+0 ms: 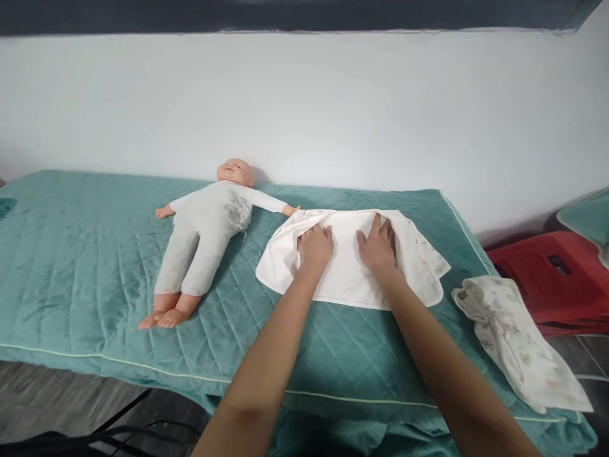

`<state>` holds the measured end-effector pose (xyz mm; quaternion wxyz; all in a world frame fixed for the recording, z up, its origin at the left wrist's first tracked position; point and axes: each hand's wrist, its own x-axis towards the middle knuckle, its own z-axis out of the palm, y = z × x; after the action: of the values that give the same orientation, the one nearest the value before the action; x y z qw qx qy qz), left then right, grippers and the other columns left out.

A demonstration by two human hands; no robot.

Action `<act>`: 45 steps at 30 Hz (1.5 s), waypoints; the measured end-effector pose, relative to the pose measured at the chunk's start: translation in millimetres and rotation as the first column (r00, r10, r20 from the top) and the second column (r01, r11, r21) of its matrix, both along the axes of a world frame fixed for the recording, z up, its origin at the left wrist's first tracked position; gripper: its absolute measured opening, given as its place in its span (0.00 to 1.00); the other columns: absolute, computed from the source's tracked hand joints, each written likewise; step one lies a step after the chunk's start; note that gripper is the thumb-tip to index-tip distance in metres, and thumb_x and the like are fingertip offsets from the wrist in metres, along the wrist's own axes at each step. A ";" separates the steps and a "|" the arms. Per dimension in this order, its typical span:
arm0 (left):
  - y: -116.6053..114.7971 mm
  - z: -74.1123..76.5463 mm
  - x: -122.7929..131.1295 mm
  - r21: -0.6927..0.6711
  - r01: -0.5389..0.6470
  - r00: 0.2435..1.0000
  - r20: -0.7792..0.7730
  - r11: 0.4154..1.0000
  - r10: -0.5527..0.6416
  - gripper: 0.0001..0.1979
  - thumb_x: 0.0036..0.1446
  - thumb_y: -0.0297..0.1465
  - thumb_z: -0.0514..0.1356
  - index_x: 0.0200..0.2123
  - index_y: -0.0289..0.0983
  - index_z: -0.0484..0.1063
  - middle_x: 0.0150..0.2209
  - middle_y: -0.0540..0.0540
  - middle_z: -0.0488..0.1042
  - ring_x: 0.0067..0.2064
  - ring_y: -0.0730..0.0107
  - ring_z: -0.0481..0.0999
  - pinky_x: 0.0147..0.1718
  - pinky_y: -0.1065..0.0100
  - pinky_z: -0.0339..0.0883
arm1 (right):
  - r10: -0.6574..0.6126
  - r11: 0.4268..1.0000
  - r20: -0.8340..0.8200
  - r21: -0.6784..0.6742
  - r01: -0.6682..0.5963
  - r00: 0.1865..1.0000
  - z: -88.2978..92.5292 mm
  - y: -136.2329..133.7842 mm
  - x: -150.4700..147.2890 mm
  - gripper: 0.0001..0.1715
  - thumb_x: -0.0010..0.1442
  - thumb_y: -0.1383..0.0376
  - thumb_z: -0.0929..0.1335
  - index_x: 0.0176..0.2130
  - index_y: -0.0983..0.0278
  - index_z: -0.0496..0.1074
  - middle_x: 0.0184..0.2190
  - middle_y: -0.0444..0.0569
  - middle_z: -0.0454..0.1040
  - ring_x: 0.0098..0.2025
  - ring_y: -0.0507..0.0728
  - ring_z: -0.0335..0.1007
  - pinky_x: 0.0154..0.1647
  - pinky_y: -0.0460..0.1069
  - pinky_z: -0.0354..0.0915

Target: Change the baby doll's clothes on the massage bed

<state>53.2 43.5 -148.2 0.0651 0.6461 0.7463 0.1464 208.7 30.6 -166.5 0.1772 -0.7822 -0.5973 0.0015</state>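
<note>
2 flat palms, my left hand (314,249) and right hand (378,247), fingers spread, gripping nothing, press the white rectangular cotton cloth (347,282): smoothing, I judge; folding would need an edge pinched.

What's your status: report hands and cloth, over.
Both open: left hand and right hand flat on white cloth. Nearby: doll to its left, patterned cloth on bed, right edge.

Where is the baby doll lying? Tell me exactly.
In the head view the baby doll lies face up on the green quilted bed, left of centre, head toward the wall, just left of the white cloth.
</note>
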 end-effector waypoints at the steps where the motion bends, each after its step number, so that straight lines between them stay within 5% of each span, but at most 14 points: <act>1: 2.5 -1.2 1.2 0.011 0.008 1.000 -0.004 1.000 -0.008 0.28 0.69 0.43 0.44 0.62 0.32 0.62 0.58 0.32 0.72 0.59 0.50 0.71 0.58 0.53 0.63 | -0.004 1.000 0.000 -0.007 0.004 1.000 -1.1 1.8 0.7 0.43 0.70 0.53 0.59 0.72 0.71 0.41 0.68 0.72 0.46 0.69 0.75 0.47 0.66 0.64 0.50; 21: 6.5 -13.4 9.8 0.004 0.013 1.000 0.002 1.000 -0.013 0.31 0.68 0.45 0.43 0.61 0.27 0.66 0.59 0.29 0.70 0.62 0.46 0.67 0.62 0.51 0.58 | 0.037 0.989 0.130 -0.147 -0.018 0.991 -1.4 8.3 -1.3 0.44 0.72 0.51 0.55 0.70 0.82 0.47 0.66 0.76 0.52 0.67 0.74 0.52 0.68 0.60 0.47; 26: -5.3 -16.3 20.0 0.075 -0.017 0.999 -0.031 0.997 0.020 0.32 0.68 0.42 0.44 0.62 0.24 0.63 0.61 0.29 0.68 0.63 0.46 0.65 0.65 0.46 0.53 | 0.009 0.986 0.113 -0.164 0.009 0.994 0.4 3.9 -8.8 0.42 0.72 0.53 0.53 0.70 0.83 0.47 0.67 0.76 0.52 0.68 0.73 0.51 0.69 0.60 0.46; 34: -31.9 -18.6 32.9 0.030 0.051 0.996 -0.069 0.998 -0.049 0.36 0.67 0.42 0.38 0.69 0.21 0.51 0.70 0.33 0.53 0.72 0.51 0.48 0.72 0.47 0.33 | 0.075 0.992 0.136 -0.114 -0.060 0.988 -4.0 -18.7 -21.5 0.42 0.72 0.53 0.53 0.69 0.83 0.49 0.69 0.74 0.44 0.72 0.70 0.39 0.71 0.60 0.38; 45: -59.3 -14.6 32.0 -0.005 0.127 0.991 -0.051 0.992 -0.127 0.35 0.68 0.40 0.36 0.69 0.23 0.50 0.72 0.33 0.44 0.74 0.55 0.42 0.71 0.49 0.38 | 0.103 0.983 0.100 -0.161 -0.086 0.990 4.5 -47.4 -27.0 0.42 0.72 0.53 0.53 0.70 0.82 0.46 0.71 0.71 0.37 0.74 0.68 0.31 0.71 0.60 0.38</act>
<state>85.2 -15.8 -162.8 0.0558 0.6959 0.7050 0.1248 181.7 -16.8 -162.0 0.0824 -0.7633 -0.6406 0.0146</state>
